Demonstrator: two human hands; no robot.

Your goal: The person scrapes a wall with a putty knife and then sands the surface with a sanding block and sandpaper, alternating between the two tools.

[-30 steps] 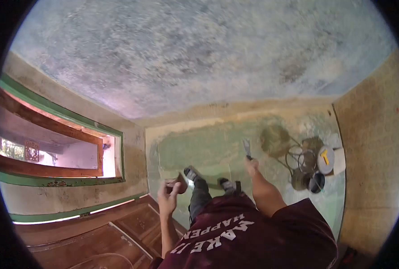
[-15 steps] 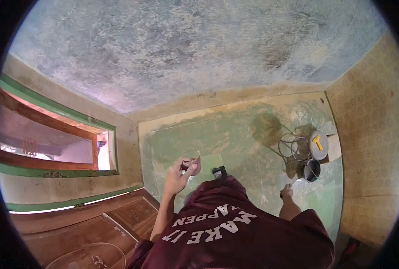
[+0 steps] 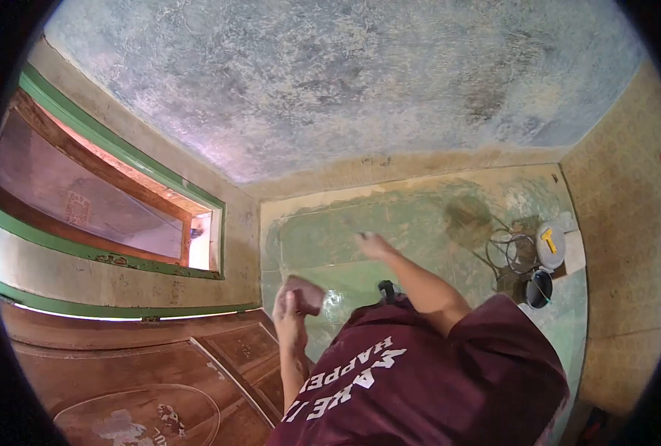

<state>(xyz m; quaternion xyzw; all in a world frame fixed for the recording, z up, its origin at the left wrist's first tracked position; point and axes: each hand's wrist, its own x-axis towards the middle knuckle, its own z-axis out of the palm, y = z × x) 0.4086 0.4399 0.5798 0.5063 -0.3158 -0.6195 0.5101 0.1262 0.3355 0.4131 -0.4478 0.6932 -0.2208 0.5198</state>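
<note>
A reach seems in hand, left of the black bucket (image 3: 540,288).
Left hand (image 3: 287,306) clasps a brown pad (image 3: 307,296) well left of the bucket; right hand (image 3: 376,245), nearer it, curls around a blurred tool (image 3: 361,236). Steady grips seem called for.
</note>
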